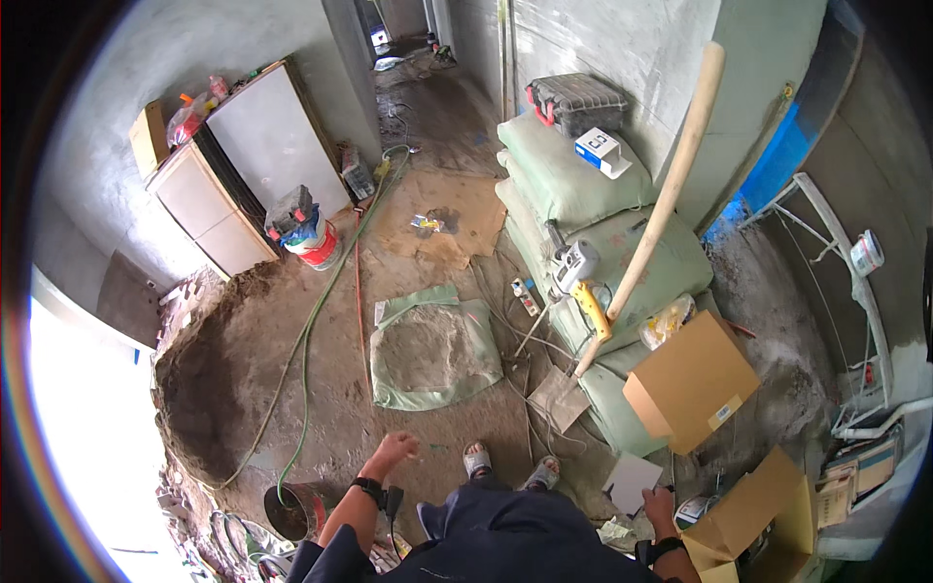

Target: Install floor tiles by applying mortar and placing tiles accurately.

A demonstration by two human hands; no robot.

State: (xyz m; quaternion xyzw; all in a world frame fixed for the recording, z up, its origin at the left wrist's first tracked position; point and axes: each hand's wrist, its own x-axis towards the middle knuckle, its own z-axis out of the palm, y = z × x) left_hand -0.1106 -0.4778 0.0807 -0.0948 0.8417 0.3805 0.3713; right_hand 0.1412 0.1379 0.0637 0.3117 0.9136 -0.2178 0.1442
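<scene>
My left hand (394, 452) is held above the muddy floor with its fingers curled in, and nothing shows in it. Below it to the left stands a dark bucket (297, 511) with a green hose running into it. My right hand (660, 507) is closed at the lower right edge of a flat white square piece (630, 482); whether it grips that piece is unclear. An opened cardboard box (753, 510) lies just right of this hand. Ahead of my feet, an open green sack (432, 387) holds a grey powdery heap.
Green sacks (661, 257) are stacked at right, bearing a tool case (578, 102) and a yellow-handled power tool (586, 291). A long wooden handle (661, 214) leans there beside a cardboard box (695, 379). The green hose (316, 316) and cables cross the floor; a dug edge (194, 389) lies left.
</scene>
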